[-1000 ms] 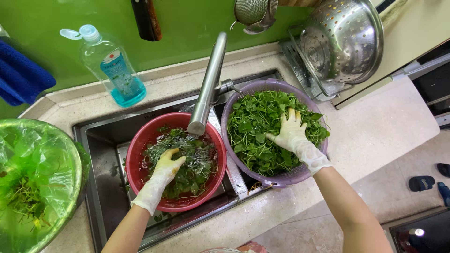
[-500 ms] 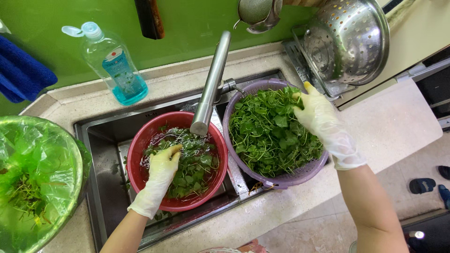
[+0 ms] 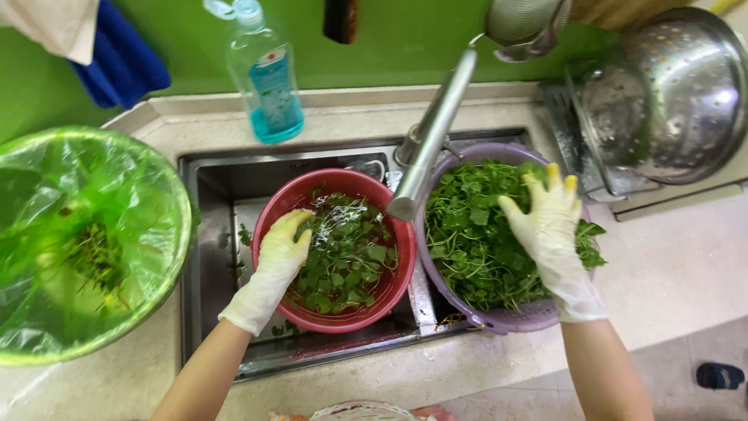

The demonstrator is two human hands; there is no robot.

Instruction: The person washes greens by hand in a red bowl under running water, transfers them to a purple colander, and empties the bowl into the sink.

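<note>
Behind the sink [image 3: 210, 234] stands a clear bottle [image 3: 265, 78] of blue liquid. Left hand [image 3: 282, 248] rests open in the red bowl [image 3: 269, 226]; right hand [image 3: 549, 226] lies flat, open, on greens [image 3: 467, 242].

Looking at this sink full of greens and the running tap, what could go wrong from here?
Water from the steel tap streams into the round red plastic bowl, where the gloved left hand rests on the leaves; it could splash or overflow. The purple plastic colander sits on the sink's edge, piled high under the gloved right hand, so it might tip or shed greens.
</note>
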